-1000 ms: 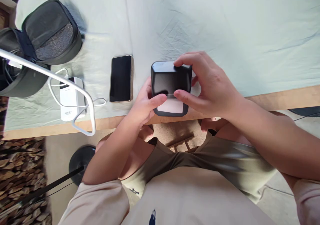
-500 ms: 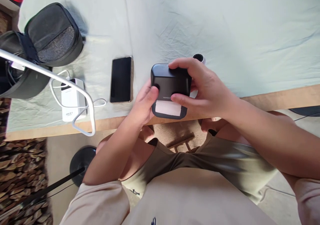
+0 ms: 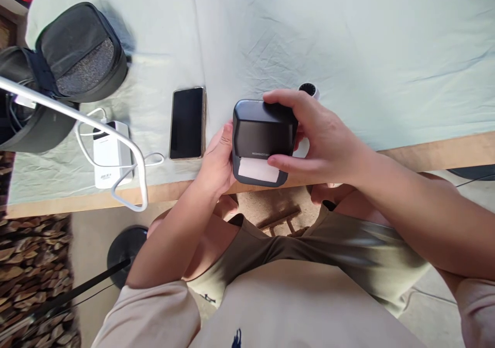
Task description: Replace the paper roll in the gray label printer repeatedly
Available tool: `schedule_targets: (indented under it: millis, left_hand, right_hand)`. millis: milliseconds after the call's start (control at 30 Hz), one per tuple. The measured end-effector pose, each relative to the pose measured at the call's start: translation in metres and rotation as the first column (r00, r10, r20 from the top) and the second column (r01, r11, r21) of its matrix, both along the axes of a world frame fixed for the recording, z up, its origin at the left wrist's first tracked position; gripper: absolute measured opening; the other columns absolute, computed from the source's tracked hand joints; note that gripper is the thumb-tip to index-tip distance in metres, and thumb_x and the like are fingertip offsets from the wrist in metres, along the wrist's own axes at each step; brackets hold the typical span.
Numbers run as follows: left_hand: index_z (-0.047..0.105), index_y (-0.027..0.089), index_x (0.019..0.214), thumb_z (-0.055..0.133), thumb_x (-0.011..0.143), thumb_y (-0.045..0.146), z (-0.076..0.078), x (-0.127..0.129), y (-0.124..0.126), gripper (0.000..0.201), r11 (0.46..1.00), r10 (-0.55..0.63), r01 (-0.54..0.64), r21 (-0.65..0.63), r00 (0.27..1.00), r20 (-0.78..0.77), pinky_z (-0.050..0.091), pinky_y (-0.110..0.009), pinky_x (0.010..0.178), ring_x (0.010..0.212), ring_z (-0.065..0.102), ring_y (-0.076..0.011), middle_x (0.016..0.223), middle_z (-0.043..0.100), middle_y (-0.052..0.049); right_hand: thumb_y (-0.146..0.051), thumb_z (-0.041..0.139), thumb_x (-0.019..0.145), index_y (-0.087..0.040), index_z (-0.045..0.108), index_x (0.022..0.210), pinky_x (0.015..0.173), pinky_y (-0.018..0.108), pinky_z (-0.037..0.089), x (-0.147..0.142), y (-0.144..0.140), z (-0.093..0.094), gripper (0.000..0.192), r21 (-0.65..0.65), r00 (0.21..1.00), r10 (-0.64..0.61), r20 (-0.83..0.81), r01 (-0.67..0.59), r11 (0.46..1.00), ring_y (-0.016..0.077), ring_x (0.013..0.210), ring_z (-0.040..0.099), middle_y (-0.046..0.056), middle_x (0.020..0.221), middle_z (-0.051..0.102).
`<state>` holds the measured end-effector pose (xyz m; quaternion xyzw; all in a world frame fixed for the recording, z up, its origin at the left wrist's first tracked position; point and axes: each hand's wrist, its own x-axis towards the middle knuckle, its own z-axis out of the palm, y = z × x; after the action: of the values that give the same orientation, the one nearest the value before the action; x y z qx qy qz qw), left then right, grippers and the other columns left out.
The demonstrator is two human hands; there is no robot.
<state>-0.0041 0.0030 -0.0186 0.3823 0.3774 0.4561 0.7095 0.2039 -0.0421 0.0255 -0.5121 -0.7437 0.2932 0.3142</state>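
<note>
The dark grey, rounded-square plastic printer (image 3: pixel 263 136) sits at the near edge of the tabletop (image 3: pixel 425 149), partly over the wooden lip. The left hand (image 3: pixel 216 162) presses flat against its left side; whether that grip is fully closed cannot be told. The right hand (image 3: pixel 320 136) holds the printer from above, fingers across the top and thumb on the near face, beside the white paper strip (image 3: pixel 257 168) at its slot.

Risks, as judged:
- If either grip loosens, the printer may tip off the edge toward the lap.
- The thumb may crease or tear the paper strip.
- The right hand may knock the small white cylinder with a black top (image 3: pixel 308 90) just behind it.

Count, near to far:
- One printer, one paper strip.
- One white rectangular power bank (image 3: pixel 110 154) with one white cable (image 3: pixel 87 147).
- One black-screened smartphone (image 3: pixel 187 122).
- One white cylinder.
- One black fabric zip case (image 3: pixel 77 51), open.
</note>
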Motion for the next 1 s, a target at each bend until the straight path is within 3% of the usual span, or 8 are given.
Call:
schedule_targets:
  millis: [167,300,433,567,667,800,900,1000]
  left_hand:
    - [0.079,0.019,0.096,0.086,0.097,0.045,0.004,0.003,-0.001,0.027,0.998,0.056,-0.057,-0.008,0.996,-0.066,0.062,-0.042,0.120,0.147,0.068,-0.0335,0.102,0.084,-0.003]
    - [0.079,0.021,0.096,0.081,0.101,0.041,0.006,0.002,-0.001,0.021,0.994,0.017,-0.016,-0.107,1.000,0.001,0.058,-0.041,0.126,0.153,0.062,-0.0324,0.111,0.086,-0.004]
    - [0.079,0.017,0.113,0.071,0.106,0.051,0.009,-0.003,-0.001,0.036,0.974,-0.129,0.149,-0.170,0.984,0.126,0.051,-0.050,0.133,0.160,0.055,-0.0354,0.133,0.082,-0.010]
    - [0.077,0.017,0.121,0.083,0.098,0.036,0.010,-0.005,-0.003,0.031,0.974,-0.202,0.209,-0.085,0.976,0.083,0.053,-0.048,0.130,0.155,0.061,-0.0344,0.131,0.082,-0.009]
    - [0.077,0.018,0.120,0.084,0.095,0.035,0.011,-0.006,-0.004,0.031,0.978,-0.196,0.197,-0.062,0.980,0.033,0.059,-0.042,0.123,0.150,0.065,-0.0334,0.115,0.084,-0.007]
    - [0.077,0.019,0.117,0.081,0.096,0.037,0.012,-0.005,-0.004,0.028,0.980,-0.194,0.193,-0.055,0.981,-0.006,0.060,-0.037,0.121,0.149,0.066,-0.0312,0.118,0.083,-0.005]
    - [0.077,0.020,0.115,0.082,0.095,0.040,0.011,-0.005,-0.004,0.029,0.982,-0.188,0.187,-0.037,0.981,-0.037,0.062,-0.039,0.119,0.147,0.068,-0.0317,0.118,0.083,-0.005]
    - [0.078,0.023,0.116,0.088,0.091,0.046,0.009,-0.005,-0.005,0.036,0.981,-0.191,0.190,-0.028,0.981,-0.037,0.066,-0.042,0.114,0.143,0.070,-0.0338,0.118,0.083,-0.005]
  right_hand:
    - [-0.041,0.075,0.089,-0.030,0.054,0.161,0.089,0.048,0.067,0.000,-0.006,0.011,0.076,0.099,0.968,-0.065,0.241,0.042,0.994,0.0355,0.127,0.074,0.011,0.169,0.057]
    - [-0.048,0.077,0.089,-0.030,0.063,0.152,0.069,0.040,0.061,0.004,-0.008,0.013,0.066,0.211,0.921,-0.172,0.350,0.101,0.972,0.0294,0.103,0.079,0.010,0.159,0.065]
    - [-0.050,0.069,0.094,-0.025,0.071,0.124,0.057,0.033,0.047,0.007,-0.006,0.011,0.040,0.392,0.923,-0.302,0.237,0.193,0.899,0.0192,0.074,0.071,0.005,0.105,0.079]
    - [-0.034,0.058,0.105,-0.026,0.066,0.105,0.052,0.031,0.044,0.004,-0.007,0.010,0.011,0.429,0.946,-0.322,-0.033,0.305,0.851,0.0130,0.048,0.056,-0.008,0.055,0.051]
    - [-0.029,0.057,0.108,-0.024,0.061,0.106,0.060,0.032,0.053,0.003,-0.005,0.008,0.007,0.426,0.936,-0.283,-0.209,0.348,0.835,0.0156,0.069,0.076,-0.004,0.073,0.066]
    - [-0.020,0.058,0.101,-0.024,0.055,0.114,0.078,0.037,0.062,0.003,-0.002,0.005,0.014,0.528,0.957,-0.231,-0.176,0.289,0.799,0.0212,0.101,0.085,0.004,0.116,0.077]
    - [-0.020,0.055,0.100,-0.026,0.058,0.116,0.082,0.040,0.063,0.001,-0.004,0.009,0.018,0.516,0.967,-0.245,-0.066,0.243,0.822,0.0225,0.099,0.085,0.003,0.113,0.080]
    - [-0.023,0.052,0.100,-0.027,0.068,0.110,0.065,0.041,0.055,-0.003,-0.008,0.016,0.020,0.339,0.941,-0.281,0.189,0.206,0.918,0.0235,0.081,0.078,0.005,0.110,0.081]
